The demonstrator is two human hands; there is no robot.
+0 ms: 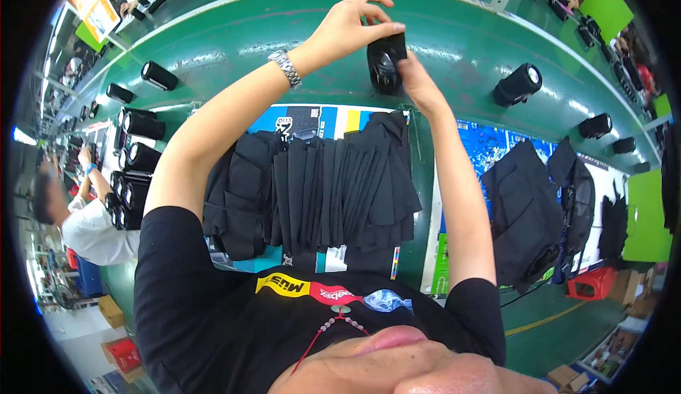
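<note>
Over the green belt, both my hands are at a black portable speaker [385, 72], glossy in its lower part, with a flat matte black piece at its top. My left hand [355, 24] reaches across from the left, its thumb and bent fingers at the top edge. My right hand [418, 84], slightly blurred, grips its right side, with the fingertips hidden behind it. Nearer to me, a row of folded black cloth pieces [323, 188] stands on a printed board, below both hands and apart from them.
More black cylindrical speakers stand along the green belt [454, 29], one [518, 84] to the right and one [159, 75] to the left. Another black cloth pile [525, 213] lies at right. A person in white [99, 227] works at left, beside grouped speakers [135, 156]. A red stool [591, 282] stands at lower right.
</note>
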